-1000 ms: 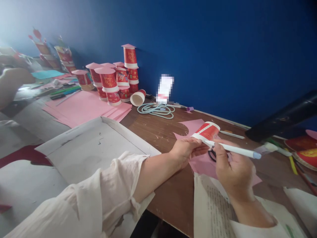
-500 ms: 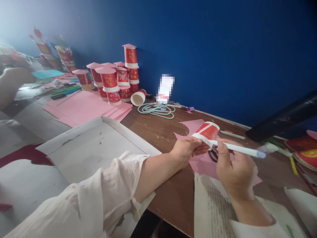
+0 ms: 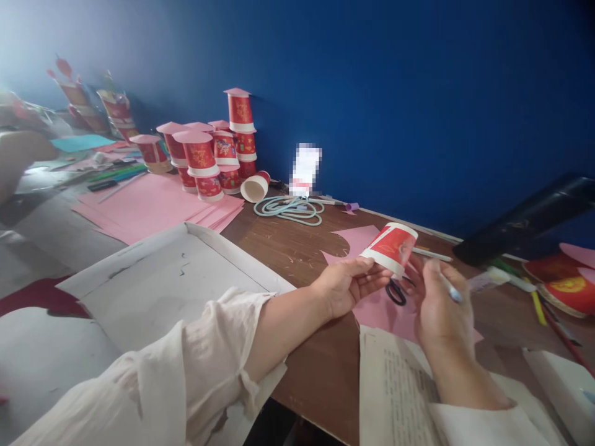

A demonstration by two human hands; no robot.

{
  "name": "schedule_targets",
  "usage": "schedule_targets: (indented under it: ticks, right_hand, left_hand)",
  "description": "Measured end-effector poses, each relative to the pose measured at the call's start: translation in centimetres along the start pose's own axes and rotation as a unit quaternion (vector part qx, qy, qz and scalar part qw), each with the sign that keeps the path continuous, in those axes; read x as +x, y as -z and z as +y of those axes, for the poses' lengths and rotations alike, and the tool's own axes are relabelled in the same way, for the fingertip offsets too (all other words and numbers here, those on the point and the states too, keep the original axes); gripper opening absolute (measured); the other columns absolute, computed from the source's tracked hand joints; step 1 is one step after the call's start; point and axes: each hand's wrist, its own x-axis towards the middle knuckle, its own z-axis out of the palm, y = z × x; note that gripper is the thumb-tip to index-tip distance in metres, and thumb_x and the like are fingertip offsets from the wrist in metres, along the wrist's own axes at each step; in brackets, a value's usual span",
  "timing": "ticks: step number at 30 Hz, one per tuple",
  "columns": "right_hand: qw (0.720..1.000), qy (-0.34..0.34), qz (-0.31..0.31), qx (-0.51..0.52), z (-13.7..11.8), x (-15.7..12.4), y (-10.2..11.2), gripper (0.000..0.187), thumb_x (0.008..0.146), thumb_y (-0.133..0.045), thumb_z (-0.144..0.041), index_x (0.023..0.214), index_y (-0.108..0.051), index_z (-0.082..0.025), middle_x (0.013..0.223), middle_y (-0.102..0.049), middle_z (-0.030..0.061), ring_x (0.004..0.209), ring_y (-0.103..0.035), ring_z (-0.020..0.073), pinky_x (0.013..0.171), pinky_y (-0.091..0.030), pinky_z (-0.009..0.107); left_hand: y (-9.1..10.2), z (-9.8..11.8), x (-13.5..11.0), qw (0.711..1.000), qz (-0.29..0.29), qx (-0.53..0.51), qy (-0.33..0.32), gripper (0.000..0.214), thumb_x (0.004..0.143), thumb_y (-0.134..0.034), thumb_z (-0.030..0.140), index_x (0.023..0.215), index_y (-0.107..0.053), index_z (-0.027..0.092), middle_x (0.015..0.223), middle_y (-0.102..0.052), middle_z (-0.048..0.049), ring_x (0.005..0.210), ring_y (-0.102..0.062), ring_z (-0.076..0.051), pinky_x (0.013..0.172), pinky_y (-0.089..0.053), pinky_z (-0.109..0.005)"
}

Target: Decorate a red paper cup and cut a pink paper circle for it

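My left hand (image 3: 349,285) grips the white rim of a red paper cup (image 3: 391,246), held tilted above the wooden table (image 3: 297,248). My right hand (image 3: 437,303) is closed round a white pen with a blue end (image 3: 450,290), blurred by motion, and its fingers touch the cup's right side. Under both hands lie a cut pink paper sheet (image 3: 362,238) and black-handled scissors (image 3: 396,291).
Stacked red cups with pink tops (image 3: 209,152) stand on pink sheets (image 3: 149,201) at the back left, next to a coiled pale cable (image 3: 290,209). A flattened cardboard (image 3: 153,279) lies on the left. A printed paper (image 3: 395,390) lies near me. A black tube (image 3: 525,220) and red items (image 3: 564,286) sit right.
The pen has swung from pointing right, level across my hand, to a steeper angle inside my right hand. The cup has tipped and shifted slightly right. The view has drifted a little.
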Motion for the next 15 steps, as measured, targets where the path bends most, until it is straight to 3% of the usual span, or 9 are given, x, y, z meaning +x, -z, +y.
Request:
schedule_targets:
  ticks: [4, 11, 15]
  right_hand:
    - [0.995, -0.054, -0.068, 0.043, 0.7, 0.2, -0.3, 0.054, 0.073, -0.072, -0.067, 0.098, -0.064, -0.019, 0.081, -0.069, 0.0015, 0.061, -0.063, 0.0134, 0.05, -0.048, 0.024]
    - [0.998, -0.052, -0.016, 0.005, 1.2, -0.3, -0.8, 0.054, 0.074, -0.074, -0.062, 0.106, -0.064, -0.019, 0.083, -0.071, 0.004, 0.066, -0.067, 0.0185, 0.054, -0.05, 0.029]
    - [0.999, -0.026, -0.031, -0.026, 1.3, -0.2, -0.5, 0.049, 0.079, -0.071, -0.059, 0.104, -0.065, -0.017, 0.084, -0.072, 0.0054, 0.064, -0.066, 0.0178, 0.053, -0.051, 0.029]
  left_hand:
    - [-0.1, -0.2, -0.2, 0.999, -0.024, 0.023, 0.03, 0.022, 0.093, -0.05, 0.007, 0.079, -0.068, 0.006, 0.075, -0.072, -0.0107, 0.072, -0.071, -0.014, 0.09, -0.055, -0.029]
    - [0.2, -0.9, -0.3, 0.996, -0.066, 0.052, 0.023, 0.012, 0.089, -0.06, 0.008, 0.09, -0.071, 0.007, 0.083, -0.074, -0.0105, 0.078, -0.071, -0.014, 0.1, -0.052, -0.032]
    - [0.4, -1.3, -0.3, 0.994, -0.085, 0.066, 0.022, 0.01, 0.087, -0.065, 0.012, 0.088, -0.073, 0.006, 0.083, -0.074, -0.0114, 0.079, -0.071, -0.015, 0.103, -0.049, -0.035]
